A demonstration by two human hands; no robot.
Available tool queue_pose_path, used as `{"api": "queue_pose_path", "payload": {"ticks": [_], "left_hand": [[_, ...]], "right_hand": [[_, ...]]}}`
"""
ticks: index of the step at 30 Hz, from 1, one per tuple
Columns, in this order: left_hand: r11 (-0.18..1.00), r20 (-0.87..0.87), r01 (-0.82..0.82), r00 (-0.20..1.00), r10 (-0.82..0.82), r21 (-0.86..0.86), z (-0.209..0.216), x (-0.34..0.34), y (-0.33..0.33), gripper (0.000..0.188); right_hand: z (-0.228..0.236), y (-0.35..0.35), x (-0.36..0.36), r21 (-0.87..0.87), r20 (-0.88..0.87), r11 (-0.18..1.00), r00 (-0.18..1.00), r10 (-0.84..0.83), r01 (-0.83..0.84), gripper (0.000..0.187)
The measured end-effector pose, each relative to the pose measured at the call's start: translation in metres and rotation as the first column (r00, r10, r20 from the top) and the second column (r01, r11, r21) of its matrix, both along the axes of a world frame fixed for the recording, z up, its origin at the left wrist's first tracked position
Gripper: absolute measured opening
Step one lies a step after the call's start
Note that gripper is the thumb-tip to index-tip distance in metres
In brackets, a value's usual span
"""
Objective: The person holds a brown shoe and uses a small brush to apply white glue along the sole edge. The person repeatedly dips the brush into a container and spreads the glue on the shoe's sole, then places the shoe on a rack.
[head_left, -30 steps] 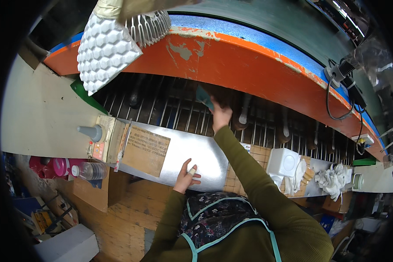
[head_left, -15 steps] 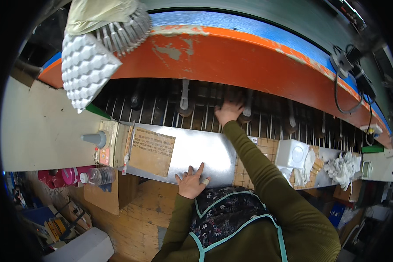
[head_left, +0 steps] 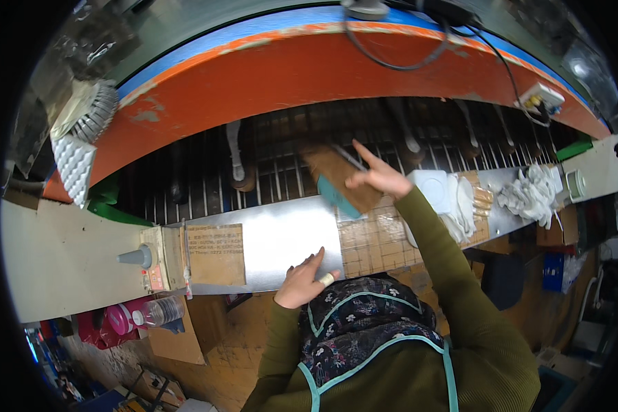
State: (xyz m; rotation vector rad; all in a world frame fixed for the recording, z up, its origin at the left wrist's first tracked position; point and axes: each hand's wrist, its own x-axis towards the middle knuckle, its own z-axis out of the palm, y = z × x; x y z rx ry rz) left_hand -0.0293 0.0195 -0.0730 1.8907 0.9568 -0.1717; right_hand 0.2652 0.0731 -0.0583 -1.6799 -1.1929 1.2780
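Below the big orange board (head_left: 275,75), by the shiny plate (head_left: 281,237), is a blurry brown and teal thing (head_left: 336,176). The right hand (head_left: 383,177) is at it, but I cannot tell if it grips. The left hand (head_left: 302,283), fingers spread, holds nothing.

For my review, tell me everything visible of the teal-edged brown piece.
The brown piece looks blurred: a broad brown body, teal strip along its lower left edge, material unclear. It is tilted, overlapping the gridded board's far edge in view. The right hand overlaps its right side; the grip is unclear.
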Motion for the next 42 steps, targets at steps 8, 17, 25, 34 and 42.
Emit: {"api": "queue_pose_path", "payload": {"ticks": [8,17,25,34,42], "left_hand": [[0.652,0.63,0.132,0.457,0.628,-0.746,-0.052,0.008,-0.033,0.115],[0.831,0.782,-0.388,0.329,0.53,-0.4,-0.015,0.026,-0.071,0.13],[0.869,0.895,-0.453,0.276,0.349,-0.199,0.023,0.04,-0.062,0.132],[0.897,0.928,-0.405,0.237,0.287,-0.174,-0.016,0.036,-0.029,0.096],[0.766,0.768,-0.233,0.104,0.632,-0.599,0.066,0.08,-0.046,0.079]], "right_hand": [[0.1,-0.147,-0.011,0.307,-0.143,0.903,0.923,0.358,-0.302,0.107],[-0.061,-0.249,0.013,0.211,0.683,0.882,0.582,-0.441,0.421,0.039],[-0.101,-0.267,0.034,0.313,0.84,0.856,0.301,-0.452,0.412,0.019],[-0.095,-0.261,0.049,0.424,0.858,0.873,0.202,-0.473,0.243,0.006],[-0.088,-0.283,0.064,0.007,0.502,0.786,0.678,-0.538,0.619,0.027]]}}
